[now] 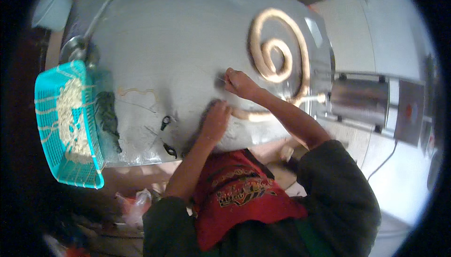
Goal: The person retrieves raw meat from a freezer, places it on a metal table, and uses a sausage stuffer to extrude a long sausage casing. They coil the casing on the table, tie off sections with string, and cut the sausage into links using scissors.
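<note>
My left hand (216, 120) has its fingers curled around the near end of a long filled sausage (252, 116), low on the steel table (169, 42). Just above it, my right hand (241, 83) is closed in a fist, and a thin pale string (221, 79) shows at its fingertips. My right forearm passes over part of the sausage. Beyond that arm the sausage winds into a loose spiral at the table's right side. It leads back to the metal nozzle (317, 98) of a sausage stuffer (359, 100).
A teal plastic basket (42, 91) with a pale heap (72, 116) and draped strands stands at the left. Beside it lies a dark bundle (107, 116). Black loop handles, apparently scissors (170, 149), rest near the front edge. A metal bowl (74, 47) stands behind the basket.
</note>
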Motion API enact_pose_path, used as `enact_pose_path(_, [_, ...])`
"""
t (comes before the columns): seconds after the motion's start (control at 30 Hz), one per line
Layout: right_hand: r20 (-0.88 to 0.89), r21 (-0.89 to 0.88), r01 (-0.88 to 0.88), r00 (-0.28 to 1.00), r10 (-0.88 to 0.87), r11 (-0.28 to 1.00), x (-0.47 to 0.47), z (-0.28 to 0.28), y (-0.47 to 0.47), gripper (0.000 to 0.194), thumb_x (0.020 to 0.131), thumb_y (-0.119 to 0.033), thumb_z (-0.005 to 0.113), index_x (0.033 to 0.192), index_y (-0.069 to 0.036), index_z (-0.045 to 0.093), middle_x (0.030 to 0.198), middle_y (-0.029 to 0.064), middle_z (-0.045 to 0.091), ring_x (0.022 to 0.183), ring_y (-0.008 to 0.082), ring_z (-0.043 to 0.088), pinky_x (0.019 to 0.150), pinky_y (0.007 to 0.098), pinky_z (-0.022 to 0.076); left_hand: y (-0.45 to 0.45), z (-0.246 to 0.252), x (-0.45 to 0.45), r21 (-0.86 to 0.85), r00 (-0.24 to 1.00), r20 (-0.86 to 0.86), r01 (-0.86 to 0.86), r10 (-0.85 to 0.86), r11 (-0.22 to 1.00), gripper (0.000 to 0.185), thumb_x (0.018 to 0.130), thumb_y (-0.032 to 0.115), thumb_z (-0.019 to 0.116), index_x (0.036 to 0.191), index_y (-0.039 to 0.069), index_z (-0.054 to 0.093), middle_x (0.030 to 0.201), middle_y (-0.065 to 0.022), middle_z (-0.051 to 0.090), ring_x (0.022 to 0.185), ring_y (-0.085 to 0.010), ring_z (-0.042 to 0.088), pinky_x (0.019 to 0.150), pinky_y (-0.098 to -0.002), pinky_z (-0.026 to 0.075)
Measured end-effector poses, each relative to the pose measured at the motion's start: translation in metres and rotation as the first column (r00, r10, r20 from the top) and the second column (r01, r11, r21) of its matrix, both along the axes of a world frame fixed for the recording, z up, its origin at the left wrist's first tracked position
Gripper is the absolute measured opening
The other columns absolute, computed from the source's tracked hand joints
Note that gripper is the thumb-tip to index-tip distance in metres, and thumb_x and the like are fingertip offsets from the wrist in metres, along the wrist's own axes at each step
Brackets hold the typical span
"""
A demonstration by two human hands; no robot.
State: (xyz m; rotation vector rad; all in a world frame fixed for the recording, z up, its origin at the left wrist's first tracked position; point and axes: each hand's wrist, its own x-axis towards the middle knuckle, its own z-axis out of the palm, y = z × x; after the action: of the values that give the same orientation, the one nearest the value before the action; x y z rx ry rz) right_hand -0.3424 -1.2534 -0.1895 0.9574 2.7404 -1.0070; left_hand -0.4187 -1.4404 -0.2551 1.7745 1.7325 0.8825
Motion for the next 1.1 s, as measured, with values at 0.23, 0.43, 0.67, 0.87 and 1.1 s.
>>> enact_pose_path(0.23, [-0.119, -0.083, 0.151, 0.98, -0.16, 0.985, 0.079, 0.024, -0.058, 0.024, 0.084, -0.015, 0.061, 0.09, 0.005, 0.047, 0.075, 0.0267, 0.058, 0.073, 0.0469, 0.06, 0.066, 0.0517, 0.049, 0.017, 0.032, -0.017, -0.049, 0.996, 0.012, 0.089, -0.089, 0.995, 0.021, 0.092, 0.009, 0.052, 0.107, 0.0, 0.063, 0.129, -0.0156, 0.057, 0.108, -0.0356, 0.058, 0.09, -0.0459, 0.051])
enact_pose_path(0.43, [-0.228, -0.146, 0.309, 0.914, -0.336, 0.94, 0.105, 0.023, -0.109, 0.02, 0.082, -0.009, 0.064, 0.092, 0.0, 0.049, 0.076, 0.0198, 0.059, 0.072, 0.0413, 0.06, 0.064, 0.0466, 0.0471, 0.037, 0.037, -0.033, 0.062, 0.943, -0.119, 0.321, -0.312, 0.945, 0.016, 0.088, 0.005, 0.06, 0.102, 0.001, 0.066, 0.117, -0.011, 0.065, 0.101, -0.0322, 0.063, 0.085, -0.0413, 0.055])
enact_pose_path(0.67, [-0.242, -0.377, 0.505, 0.756, -0.609, 0.776, 0.094, 0.0, -0.162, 0.018, 0.084, -0.011, 0.063, 0.095, -0.002, 0.052, 0.077, 0.0185, 0.059, 0.073, 0.0356, 0.062, 0.066, 0.0415, 0.0483, 0.053, 0.035, -0.037, 0.135, 0.896, -0.204, 0.425, -0.395, 0.895, 0.015, 0.085, 0.003, 0.06, 0.099, 0.002, 0.063, 0.104, -0.0124, 0.065, 0.097, -0.0318, 0.062, 0.082, -0.0403, 0.055])
enact_pose_path(0.87, [-0.054, -0.387, 0.515, 0.815, -0.576, 0.765, 0.113, 0.01, -0.167, 0.015, 0.089, -0.015, 0.06, 0.096, -0.002, 0.064, 0.083, 0.021, 0.066, 0.074, 0.0356, 0.065, 0.068, 0.0413, 0.0506, 0.065, 0.043, -0.038, 0.107, 0.849, -0.248, 0.503, -0.466, 0.858, 0.018, 0.083, 0.002, 0.061, 0.101, 0.002, 0.063, 0.107, -0.0132, 0.064, 0.099, -0.0325, 0.061, 0.084, -0.0401, 0.054])
enact_pose_path(1.1, [-0.358, -0.132, 0.542, 0.755, -0.55, 0.83, 0.116, -0.005, -0.082, 0.024, 0.095, -0.02, 0.052, 0.104, -0.001, 0.065, 0.091, 0.0186, 0.07, 0.078, 0.0398, 0.066, 0.073, 0.0491, 0.052, 0.071, 0.069, -0.03, 0.132, 0.82, -0.295, 0.543, -0.491, 0.829, 0.017, 0.082, 0.003, 0.06, 0.099, 0.002, 0.061, 0.104, -0.0121, 0.063, 0.099, -0.0311, 0.061, 0.08, -0.0389, 0.055])
